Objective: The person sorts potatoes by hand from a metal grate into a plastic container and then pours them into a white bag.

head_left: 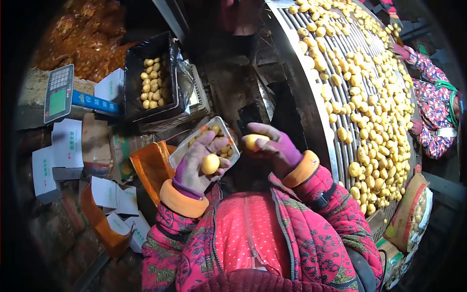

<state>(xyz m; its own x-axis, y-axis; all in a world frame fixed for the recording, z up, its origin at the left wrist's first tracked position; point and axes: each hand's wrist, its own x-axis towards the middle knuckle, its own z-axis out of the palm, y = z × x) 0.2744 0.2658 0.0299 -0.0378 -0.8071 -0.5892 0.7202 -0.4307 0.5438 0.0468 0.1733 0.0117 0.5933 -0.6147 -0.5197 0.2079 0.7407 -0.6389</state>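
My left hand, in a purple glove with a greyish palm, is turned up with its fingers curled round a round yellow potato. Below it stands a pale plastic tub that holds several small potatoes; the hand covers part of it. To the right of the tub, my right hand, gloved the same way, grips another potato between thumb and fingers. Both hands are in front of my chest, apart from each other.
A slatted conveyor covered with potatoes runs along the right; a co-worker reaches over its far side. A black-lined crate of potatoes, a scale display, white cartons and an orange mesh bag are on the left.
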